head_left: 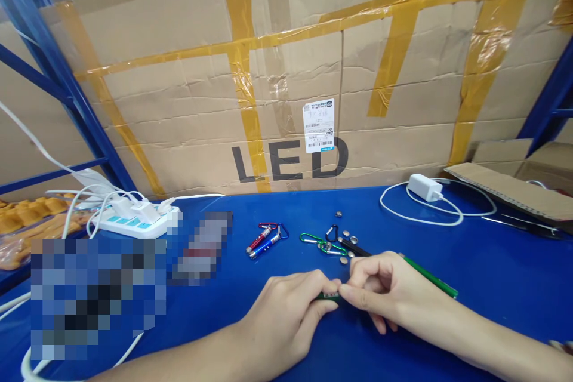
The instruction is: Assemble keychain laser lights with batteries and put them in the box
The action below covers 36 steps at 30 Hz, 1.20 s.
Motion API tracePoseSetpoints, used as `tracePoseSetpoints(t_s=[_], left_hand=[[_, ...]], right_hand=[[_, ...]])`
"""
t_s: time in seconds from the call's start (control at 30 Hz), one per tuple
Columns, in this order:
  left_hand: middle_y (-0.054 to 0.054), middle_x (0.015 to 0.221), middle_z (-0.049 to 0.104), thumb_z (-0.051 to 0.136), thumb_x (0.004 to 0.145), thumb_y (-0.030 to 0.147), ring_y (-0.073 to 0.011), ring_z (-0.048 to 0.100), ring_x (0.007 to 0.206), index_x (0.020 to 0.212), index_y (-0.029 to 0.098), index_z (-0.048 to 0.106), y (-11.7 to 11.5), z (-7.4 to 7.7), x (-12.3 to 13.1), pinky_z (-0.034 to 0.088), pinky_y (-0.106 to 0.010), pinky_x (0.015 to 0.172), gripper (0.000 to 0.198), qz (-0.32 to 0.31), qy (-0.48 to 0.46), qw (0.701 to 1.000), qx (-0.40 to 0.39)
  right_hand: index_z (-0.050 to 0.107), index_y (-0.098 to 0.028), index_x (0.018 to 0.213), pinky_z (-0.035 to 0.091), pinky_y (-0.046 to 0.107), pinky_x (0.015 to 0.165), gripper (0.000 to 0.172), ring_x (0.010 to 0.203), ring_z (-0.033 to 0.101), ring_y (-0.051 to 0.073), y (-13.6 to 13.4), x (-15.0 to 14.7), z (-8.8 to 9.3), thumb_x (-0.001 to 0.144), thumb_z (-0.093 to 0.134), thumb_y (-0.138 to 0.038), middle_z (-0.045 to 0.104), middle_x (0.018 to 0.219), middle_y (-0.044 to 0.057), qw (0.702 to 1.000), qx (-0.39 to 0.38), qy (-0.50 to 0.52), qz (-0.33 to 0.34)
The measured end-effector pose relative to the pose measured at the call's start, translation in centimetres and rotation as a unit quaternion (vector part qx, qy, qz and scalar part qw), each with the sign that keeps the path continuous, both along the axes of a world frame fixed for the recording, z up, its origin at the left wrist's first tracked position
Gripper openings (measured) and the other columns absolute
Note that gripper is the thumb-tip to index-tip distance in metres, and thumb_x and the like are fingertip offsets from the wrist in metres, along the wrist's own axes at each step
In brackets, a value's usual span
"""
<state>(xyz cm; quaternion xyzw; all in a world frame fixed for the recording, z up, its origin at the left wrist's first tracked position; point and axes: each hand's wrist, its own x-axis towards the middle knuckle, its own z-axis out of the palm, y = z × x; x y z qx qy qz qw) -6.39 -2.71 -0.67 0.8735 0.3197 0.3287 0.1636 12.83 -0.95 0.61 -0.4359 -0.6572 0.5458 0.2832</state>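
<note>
Between the thumb and fingers of my left hand (290, 310) is a small green flashlight tube (330, 295) with a pale label, mostly covered by the fingertips. My right hand (380, 289) pinches right at the tube's right end; what its fingertips hold is hidden. Just beyond the hands lie green carabiner clips (310, 239), a black carabiner clip (332, 233), several button cells (344, 260) and a dark slim tube (356, 248). A longer green tube (430, 276) rests behind my right wrist. Farther left are a red mini flashlight (259, 240) and a blue one (267, 245), each with a clip.
A white power strip (143, 221) with cables stands at the left, near blurred-out items. At the back right lies a white charger (424, 188) with its looped cord, beside an open cardboard box (514, 191). A large taped carton (286, 83) walls off the blue table's back.
</note>
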Motion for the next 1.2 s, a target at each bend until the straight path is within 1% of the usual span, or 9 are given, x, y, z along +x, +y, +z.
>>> tracePoseSetpoints(t_s=[0.1,0.2,0.3,0.43,0.53,0.67,0.8,0.97,1.2], left_hand=[[-0.003,0.095,0.071,0.047,0.091,0.012,-0.0163,0.067,0.083,0.1,0.021,0.057,-0.1,0.3,0.0,0.048,-0.022,0.074,0.017,-0.005,0.006,1.0,-0.01],[-0.003,0.096,0.07,0.043,0.092,0.013,-0.0177,0.065,0.081,0.11,0.024,0.057,-0.1,0.6,0.0,0.048,-0.025,0.073,0.025,-0.002,0.035,0.999,-0.004],[-0.003,0.089,0.069,0.041,0.092,0.013,-0.0177,0.064,0.075,0.109,0.023,0.058,-0.1,0.7,0.0,0.048,-0.025,0.067,0.026,0.01,0.047,0.999,0.005],[-0.003,0.09,0.068,0.041,0.092,0.012,-0.0166,0.063,0.077,0.107,0.021,0.057,-0.2,0.9,0.1,0.047,-0.023,0.069,0.024,0.006,0.037,0.999,-0.012],[-0.003,0.091,0.067,0.04,0.092,0.012,-0.0167,0.063,0.078,0.105,0.02,0.055,-0.2,0.9,0.2,0.047,-0.024,0.07,0.021,0.013,0.03,0.999,-0.024],[-0.003,0.091,0.065,0.04,0.093,0.013,-0.0156,0.062,0.075,0.107,0.021,0.052,-0.2,0.7,0.2,0.047,-0.022,0.068,0.02,0.025,0.008,0.999,-0.023],[-0.002,0.084,0.064,0.04,0.092,0.014,-0.0149,0.061,0.069,0.111,0.019,0.051,-0.3,0.5,0.1,0.047,-0.022,0.067,0.022,0.027,-0.001,1.0,-0.014],[-0.003,0.079,0.063,0.037,0.092,0.013,-0.016,0.059,0.066,0.106,0.017,0.053,-0.2,0.6,0.1,0.046,-0.023,0.064,0.021,0.018,0.01,1.0,0.006],[-0.001,0.075,0.061,0.037,0.091,0.013,-0.0146,0.057,0.064,0.097,0.018,0.057,-0.1,0.9,-0.1,0.043,-0.022,0.062,0.021,-0.011,0.028,0.999,-0.035]], right_hand=[[0.05,-0.015,0.053,0.031,0.016,0.037,0.042,0.036,0.045,0.006,-0.1,0.0,0.0,0.061,0.076,-0.048,0.046,0.045,-0.006,1.0,0.0,0.016,0.001],[0.049,-0.016,0.052,0.029,0.017,0.037,0.042,0.035,0.042,0.005,-0.1,0.0,0.0,0.062,0.075,-0.047,0.044,0.041,-0.007,1.0,0.012,0.011,-0.001],[0.047,-0.016,0.051,0.03,0.017,0.038,0.045,0.036,0.044,0.005,-0.1,-0.1,0.0,0.06,0.076,-0.049,0.043,0.044,-0.008,1.0,0.019,0.014,-0.005],[0.049,-0.016,0.053,0.032,0.018,0.038,0.043,0.038,0.045,0.006,-0.1,-0.2,-0.1,0.063,0.073,-0.05,0.046,0.05,-0.006,0.998,0.053,-0.004,-0.016],[0.057,-0.016,0.056,0.035,0.019,0.04,0.034,0.041,0.046,0.007,-0.2,0.1,-0.1,0.069,0.071,-0.044,0.051,0.055,-0.003,0.983,0.173,-0.051,-0.043],[0.068,-0.019,0.078,0.039,0.017,0.042,0.012,0.045,0.049,0.005,-0.2,0.7,-0.1,0.075,0.07,-0.03,0.06,0.071,0.0,0.92,0.383,-0.059,-0.052],[0.071,-0.022,0.091,0.044,0.016,0.045,0.012,0.05,0.053,0.006,0.0,1.2,-0.1,0.08,0.067,-0.024,0.063,0.081,0.002,0.879,0.473,-0.045,-0.02],[0.073,-0.018,0.082,0.049,0.017,0.055,0.013,0.063,0.061,0.01,0.3,1.3,0.1,0.084,0.062,-0.025,0.064,0.077,0.004,0.863,0.504,-0.034,0.016],[0.072,-0.017,0.07,0.043,0.013,0.042,0.03,0.047,0.055,0.006,0.1,0.9,0.7,0.089,0.054,-0.03,0.062,0.068,0.004,0.871,0.488,-0.024,0.038]])
